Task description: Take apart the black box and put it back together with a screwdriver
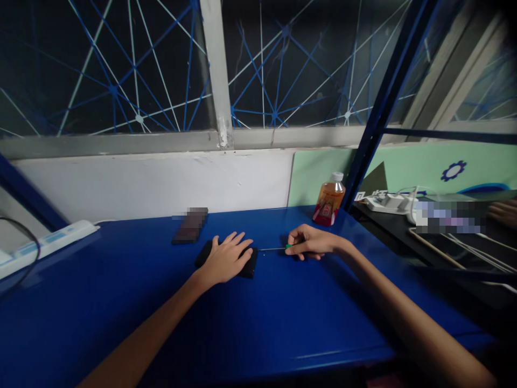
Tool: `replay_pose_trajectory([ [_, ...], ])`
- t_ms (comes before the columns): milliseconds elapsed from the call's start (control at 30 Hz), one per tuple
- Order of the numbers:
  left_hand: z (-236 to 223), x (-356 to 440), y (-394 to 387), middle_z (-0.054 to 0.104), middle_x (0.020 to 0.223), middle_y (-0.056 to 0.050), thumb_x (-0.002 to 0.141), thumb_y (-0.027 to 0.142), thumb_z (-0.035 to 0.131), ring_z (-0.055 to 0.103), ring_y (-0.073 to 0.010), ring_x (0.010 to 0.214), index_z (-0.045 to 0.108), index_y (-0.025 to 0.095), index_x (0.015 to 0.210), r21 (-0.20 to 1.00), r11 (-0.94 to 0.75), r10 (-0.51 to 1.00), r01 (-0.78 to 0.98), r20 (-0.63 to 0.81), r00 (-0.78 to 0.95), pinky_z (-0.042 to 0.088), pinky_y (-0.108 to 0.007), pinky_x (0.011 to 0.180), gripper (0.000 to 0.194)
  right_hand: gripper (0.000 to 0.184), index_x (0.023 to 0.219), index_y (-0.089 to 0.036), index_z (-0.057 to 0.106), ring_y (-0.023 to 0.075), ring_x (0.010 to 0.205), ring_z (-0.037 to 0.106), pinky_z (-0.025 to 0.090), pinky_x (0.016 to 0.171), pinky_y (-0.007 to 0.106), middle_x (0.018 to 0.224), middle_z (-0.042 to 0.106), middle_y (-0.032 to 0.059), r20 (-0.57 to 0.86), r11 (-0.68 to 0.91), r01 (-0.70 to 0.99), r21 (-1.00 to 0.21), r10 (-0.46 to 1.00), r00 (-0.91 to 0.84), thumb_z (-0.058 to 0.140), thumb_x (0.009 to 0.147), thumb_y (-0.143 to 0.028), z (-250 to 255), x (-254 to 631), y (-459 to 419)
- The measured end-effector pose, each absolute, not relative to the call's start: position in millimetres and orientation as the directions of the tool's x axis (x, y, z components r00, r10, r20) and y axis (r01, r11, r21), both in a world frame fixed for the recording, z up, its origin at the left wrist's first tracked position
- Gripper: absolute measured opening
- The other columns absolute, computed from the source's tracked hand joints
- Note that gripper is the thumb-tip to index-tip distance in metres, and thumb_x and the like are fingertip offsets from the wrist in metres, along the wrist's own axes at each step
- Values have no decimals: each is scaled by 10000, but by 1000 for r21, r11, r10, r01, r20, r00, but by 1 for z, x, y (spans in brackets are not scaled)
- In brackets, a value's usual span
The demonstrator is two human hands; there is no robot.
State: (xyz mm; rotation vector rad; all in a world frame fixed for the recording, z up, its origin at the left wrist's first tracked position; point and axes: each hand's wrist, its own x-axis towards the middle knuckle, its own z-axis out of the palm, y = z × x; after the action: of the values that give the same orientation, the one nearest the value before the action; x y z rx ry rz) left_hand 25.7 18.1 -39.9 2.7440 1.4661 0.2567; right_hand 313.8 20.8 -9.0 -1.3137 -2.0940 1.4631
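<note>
My left hand [228,258] lies flat with fingers spread on top of a black flat rectangular object [251,265]. What that object is cannot be made out, as the hand covers much of it. To the right, my right hand [309,241] is closed, pinching the small green handle of a screwdriver [288,247]. Its thin metal shaft points left, and the tip reaches the right edge of the black object; whether it touches or enters it I cannot tell.
A dark phone-like slab [189,226] lies behind my left hand on the blue table [258,323]. A drink bottle [329,200] with a white cap stands at the back right. White power strips [48,245] lie at left and on the black table at right, where another person's hand [503,213] shows.
</note>
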Motion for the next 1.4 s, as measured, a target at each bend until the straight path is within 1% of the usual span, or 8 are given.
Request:
replay_pose_trajectory([
  [300, -42, 25, 19, 421, 1472, -60, 995, 474, 209, 340, -330, 1369, 468, 330, 1354, 63, -557, 826, 828, 149, 544, 238, -685, 1025, 465, 391, 720, -137, 633, 92, 545, 461, 339, 494, 229, 628, 565, 6, 35, 249, 453, -856, 902, -430, 628, 799, -521, -28, 311, 11],
  [467, -34, 22, 18, 386, 1495, -49, 998, 427, 209, 306, -315, 1387, 449, 338, 1369, 86, -589, 808, 804, 74, 584, 207, -671, 1054, 450, 403, 663, -149, 658, 99, 552, 412, 304, 515, 249, 621, 537, -12, 41, 299, 534, -791, 897, -441, 697, 715, -547, -26, 315, 14],
  [600, -27, 19, 16, 353, 1513, -49, 983, 522, 222, 272, -325, 1398, 394, 340, 1408, 114, -643, 764, 758, 29, 644, 163, -659, 1078, 493, 370, 667, -166, 616, 111, 575, 442, 314, 536, 250, 632, 539, -21, 84, 329, 557, -762, 904, -419, 727, 683, -519, -28, 314, 12],
  [767, -27, 16, 14, 288, 1539, -88, 833, 745, 380, 241, -394, 1393, 321, 316, 1455, 104, -710, 703, 696, 42, 710, 153, -657, 1083, 758, 328, 778, -174, 596, 105, 556, 446, 308, 518, 234, 633, 545, -37, 84, 342, 599, -724, 906, -415, 754, 667, -440, -30, 309, 10],
  [867, -29, 15, 14, 273, 1541, -114, 723, 816, 463, 230, -422, 1389, 288, 299, 1473, 81, -725, 689, 685, 63, 722, 152, -658, 1081, 928, 324, 782, -168, 623, 111, 565, 455, 311, 524, 239, 635, 560, -22, 101, 370, 620, -692, 900, -425, 675, 750, -486, -29, 308, 10],
  [1000, -30, 17, 13, 279, 1539, -112, 738, 818, 436, 244, -413, 1387, 276, 312, 1475, 86, -718, 696, 691, 63, 715, 165, -651, 1079, 909, 398, 732, -157, 644, 120, 581, 485, 328, 549, 254, 657, 596, 10, 98, 379, 630, -678, 896, -434, 520, 867, -510, -26, 309, 9],
  [1133, -29, 19, 12, 302, 1526, -131, 746, 821, 420, 253, -407, 1384, 287, 289, 1474, 80, -712, 702, 698, 64, 709, 180, -646, 1077, 912, 358, 833, -158, 677, 131, 612, 513, 337, 570, 259, 708, 630, 18, 108, 378, 650, -659, 903, -416, 619, 800, -510, -24, 311, 10],
  [1400, -33, 20, 13, 316, 1522, -120, 776, 808, 389, 216, -405, 1399, 325, 249, 1461, 39, -710, 703, 703, 107, 704, 138, -630, 1106, 887, 322, 706, -180, 606, 115, 563, 456, 282, 522, 242, 632, 560, -21, 120, 365, 718, -593, 922, -369, 713, 704, -483, -26, 305, 9],
])
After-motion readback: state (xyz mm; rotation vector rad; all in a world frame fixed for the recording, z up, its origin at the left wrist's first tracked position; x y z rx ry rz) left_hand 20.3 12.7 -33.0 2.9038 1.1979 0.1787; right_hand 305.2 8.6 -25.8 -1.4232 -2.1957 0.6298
